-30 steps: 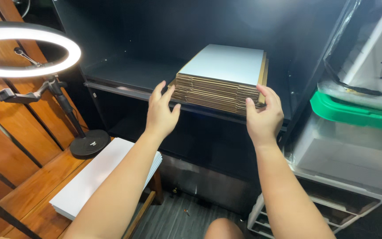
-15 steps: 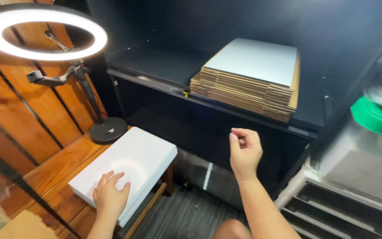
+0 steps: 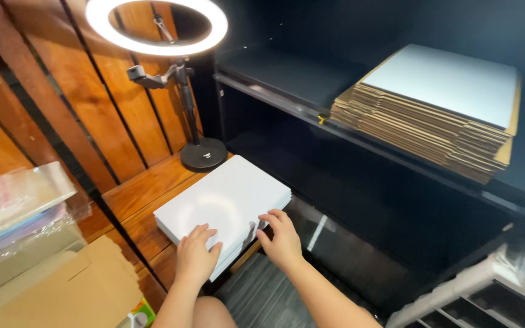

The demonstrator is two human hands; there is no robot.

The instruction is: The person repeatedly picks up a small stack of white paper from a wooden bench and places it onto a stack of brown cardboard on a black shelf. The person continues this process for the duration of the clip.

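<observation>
A stack of white flat sheets [image 3: 220,200] lies on a low wooden bench [image 3: 147,188]. My left hand [image 3: 195,258] rests flat on the stack's near corner, fingers spread over the top sheet. My right hand [image 3: 281,237] touches the stack's near right edge, fingertips curled against the sheet edges. A stack of flat brown cardboard with a white top [image 3: 439,103] sits on the black shelf [image 3: 287,79] up to the right, away from both hands.
A lit ring light [image 3: 156,27] on a black stand with a round base [image 3: 203,153] stands behind the white stack. Clear plastic-wrapped packs [image 3: 16,206] and brown cardboard [image 3: 68,291] lie at the left. A white plastic drawer unit [image 3: 487,297] is at the lower right.
Both hands left the cardboard stack on the shelf and dropped to the white stack. The left hand reached it first; the right hand has now come down to its edge. The view turned left and down.
</observation>
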